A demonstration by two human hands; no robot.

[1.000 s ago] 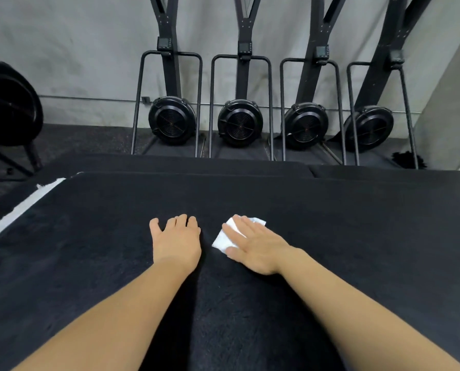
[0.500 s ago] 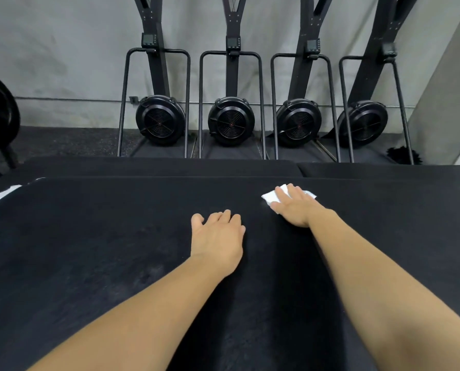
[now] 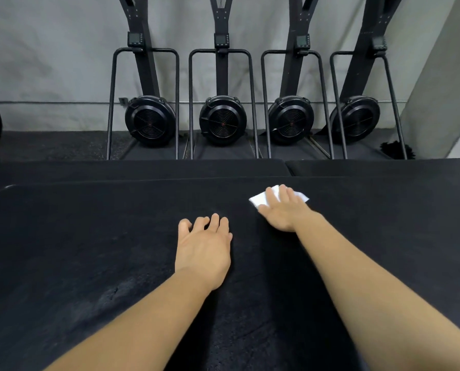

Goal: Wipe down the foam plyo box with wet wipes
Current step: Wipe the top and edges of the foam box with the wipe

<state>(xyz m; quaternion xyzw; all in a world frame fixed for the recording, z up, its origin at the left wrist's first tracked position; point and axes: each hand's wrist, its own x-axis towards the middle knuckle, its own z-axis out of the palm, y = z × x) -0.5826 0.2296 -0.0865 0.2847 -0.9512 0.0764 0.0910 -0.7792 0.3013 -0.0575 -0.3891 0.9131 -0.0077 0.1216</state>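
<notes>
The foam plyo box (image 3: 89,250) fills the lower half of your view, its black top under both your arms. Your right hand (image 3: 283,212), fingers straight, presses a white wet wipe (image 3: 258,200) flat near the far edge at 1 o'clock. Your left hand (image 3: 203,250) rests at centre, fingers relaxed, holding nothing.

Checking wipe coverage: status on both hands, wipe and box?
Right hand flat, pressing wet wipe near far edge of foam plyo box. Left hand bare, resting on the box top, apart from wipe.
</notes>
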